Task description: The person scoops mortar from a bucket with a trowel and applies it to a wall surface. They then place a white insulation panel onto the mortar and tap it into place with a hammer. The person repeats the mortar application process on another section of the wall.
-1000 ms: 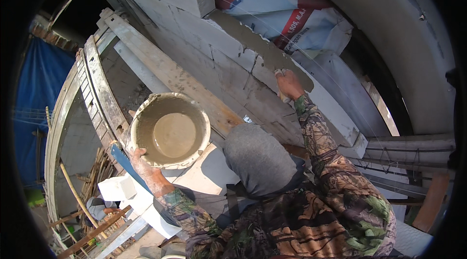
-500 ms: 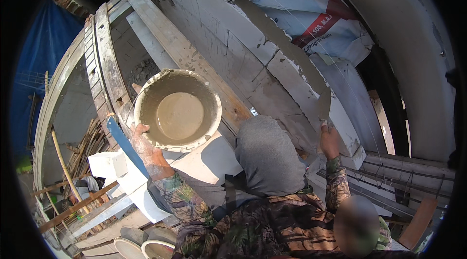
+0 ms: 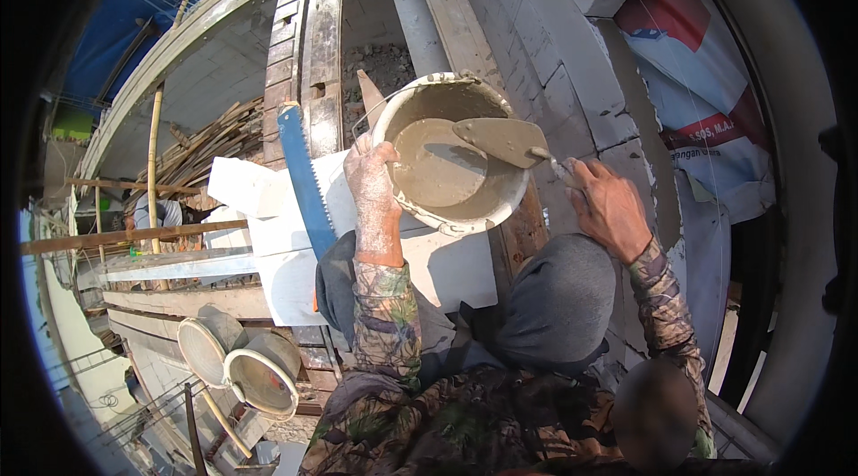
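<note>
My left hand grips the near-left rim of a white bucket, tilted so that I see inside. Wet grey mortar lies at its bottom, and smears coat its walls. From the right, my right hand holds a trowel by its handle. The trowel's blade is over the bucket's opening, its tip pointing left above the mortar; whether it touches the mortar I cannot tell. To the right runs a wall of pale blocks, with a strip of grey mortar along its top.
A blue-bladed handsaw leans by white blocks left of my left arm. Two buckets stand at lower left. Wooden planks stretch away ahead. A printed sheet hangs beyond the wall, near a thin string. Another person is far left, below.
My right hand has brought the trowel from the wall's top leftward to over the bucket. The bucket now appears further right, and the whole view has turned toward the left.
</note>
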Motion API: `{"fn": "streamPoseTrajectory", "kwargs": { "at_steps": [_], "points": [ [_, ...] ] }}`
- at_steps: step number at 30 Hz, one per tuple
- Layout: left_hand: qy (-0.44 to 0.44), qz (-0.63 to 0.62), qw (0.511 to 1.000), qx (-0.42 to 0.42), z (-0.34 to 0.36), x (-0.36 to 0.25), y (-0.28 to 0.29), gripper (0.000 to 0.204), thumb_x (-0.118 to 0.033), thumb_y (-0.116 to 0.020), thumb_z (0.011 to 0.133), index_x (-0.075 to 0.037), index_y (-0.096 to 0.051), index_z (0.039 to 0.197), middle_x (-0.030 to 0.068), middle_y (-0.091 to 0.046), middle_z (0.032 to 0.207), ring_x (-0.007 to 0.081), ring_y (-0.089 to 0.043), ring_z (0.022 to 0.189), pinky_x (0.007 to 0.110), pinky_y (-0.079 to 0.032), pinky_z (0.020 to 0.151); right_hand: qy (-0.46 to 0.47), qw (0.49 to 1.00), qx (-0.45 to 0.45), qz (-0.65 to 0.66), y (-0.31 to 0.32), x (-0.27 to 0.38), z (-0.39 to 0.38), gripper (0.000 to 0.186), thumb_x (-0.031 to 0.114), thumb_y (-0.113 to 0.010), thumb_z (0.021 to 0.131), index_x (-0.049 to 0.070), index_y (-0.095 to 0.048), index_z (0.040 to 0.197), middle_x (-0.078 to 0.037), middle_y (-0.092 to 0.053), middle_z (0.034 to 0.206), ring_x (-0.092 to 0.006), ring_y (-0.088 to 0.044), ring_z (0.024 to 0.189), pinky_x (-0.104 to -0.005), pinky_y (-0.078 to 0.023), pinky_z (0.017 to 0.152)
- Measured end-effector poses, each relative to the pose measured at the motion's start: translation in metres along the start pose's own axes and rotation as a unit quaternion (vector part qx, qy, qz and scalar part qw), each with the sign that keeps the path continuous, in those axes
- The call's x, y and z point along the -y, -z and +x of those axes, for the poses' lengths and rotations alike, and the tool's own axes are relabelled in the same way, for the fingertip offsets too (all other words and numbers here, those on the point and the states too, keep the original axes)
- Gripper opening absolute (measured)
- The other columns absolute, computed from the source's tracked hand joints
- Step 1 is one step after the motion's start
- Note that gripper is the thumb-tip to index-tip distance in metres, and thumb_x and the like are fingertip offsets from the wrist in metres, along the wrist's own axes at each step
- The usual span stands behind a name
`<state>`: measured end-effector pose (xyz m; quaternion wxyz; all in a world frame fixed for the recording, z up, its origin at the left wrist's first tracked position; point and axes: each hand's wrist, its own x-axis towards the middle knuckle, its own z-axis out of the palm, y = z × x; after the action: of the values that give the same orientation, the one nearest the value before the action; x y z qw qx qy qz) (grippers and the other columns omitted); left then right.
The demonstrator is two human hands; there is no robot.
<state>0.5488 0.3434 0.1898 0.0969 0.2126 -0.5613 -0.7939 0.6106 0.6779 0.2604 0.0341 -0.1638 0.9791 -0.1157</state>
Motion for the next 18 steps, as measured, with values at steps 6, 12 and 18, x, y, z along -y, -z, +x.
{"fn": "streamPoseTrajectory", "kwargs": {
  "at_steps": [6, 12, 18],
  "points": [
    [0.005, -0.044, 0.998, 0.033, -0.004, -0.002, -0.011, 0.016, 0.003, -0.061, 0.072, 0.001, -0.066, 0.088, -0.0009, -0.059, 0.083, 0.0098, -0.051, 0.074, 0.024, -0.042, 0.071, 0.106, 0.983, 0.051, -0.142, -0.018, 0.032, 0.072, 0.035, 0.012, -0.067, 0.082, -0.001, -0.069, 0.115, -0.016, -0.068, 0.088, -0.0334, -0.071, 0.089, -0.0419, -0.057, 0.077],
    [0.0, 0.001, 0.999, 0.033, -0.004, -0.003, -0.011, 0.025, 0.003, -0.061, 0.074, 0.004, -0.07, 0.097, -0.001, -0.06, 0.084, 0.0095, -0.051, 0.075, 0.024, -0.043, 0.072, 0.012, 0.963, 0.196, 0.184, -0.024, 0.008, 0.074, 0.033, 0.024, -0.069, 0.09, 0.0, -0.075, 0.112, -0.017, -0.075, 0.081, -0.0264, -0.073, 0.08, -0.0391, -0.056, 0.076],
    [-0.001, -0.069, 0.995, 0.072, -0.002, -0.001, -0.004, 0.03, 0.006, -0.056, 0.074, 0.005, -0.066, 0.103, 0.0071, -0.064, 0.091, 0.014, -0.057, 0.071, 0.027, -0.052, 0.07, -0.142, 0.862, 0.176, 0.453, -0.014, -0.021, 0.008, 0.047, 0.034, -0.072, 0.095, 0.002, -0.071, 0.129, -0.009, -0.076, 0.1, -0.0176, -0.067, 0.09, -0.0338, -0.054, 0.081]
  ]
}}
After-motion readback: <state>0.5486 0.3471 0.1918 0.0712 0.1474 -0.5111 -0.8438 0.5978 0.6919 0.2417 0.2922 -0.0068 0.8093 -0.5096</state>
